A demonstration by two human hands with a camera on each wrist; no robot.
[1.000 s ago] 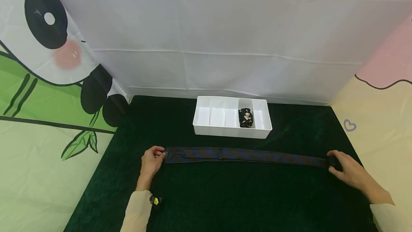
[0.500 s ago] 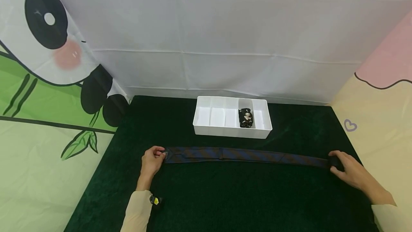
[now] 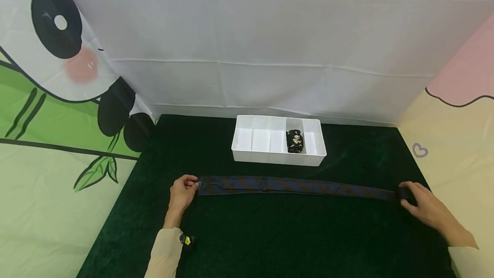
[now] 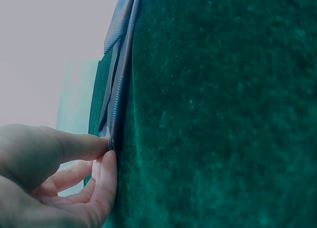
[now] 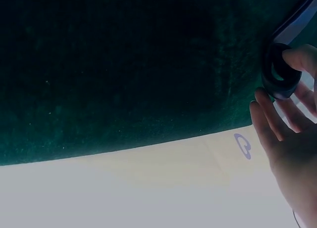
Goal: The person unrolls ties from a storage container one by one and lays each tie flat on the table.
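A blue-and-brown striped necktie [image 3: 301,185] lies stretched sideways across the dark green cloth, its back side with the seam and keeper loop up. My left hand [image 3: 182,193] pinches its wide left end between thumb and index finger, as the left wrist view shows close up at the necktie [image 4: 118,89]. At the narrow right end, my right hand [image 3: 426,209] holds a dark, ring-shaped coil [image 5: 268,78] that continues from the strip. In the right wrist view the thumb reaches into the coil while the fingers sit around its underside.
Behind the necktie stands a white divided box [image 3: 275,158]. One compartment holds a rolled black cloth [image 3: 295,141] with a pale pattern. White sheeting [image 3: 270,46] hangs along the back of the green cloth [image 3: 289,235]; printed hangings flank both sides.
My right hand and the dark coil have moved slightly to the right, and a little more of the flat strip shows. My left hand stays in place.
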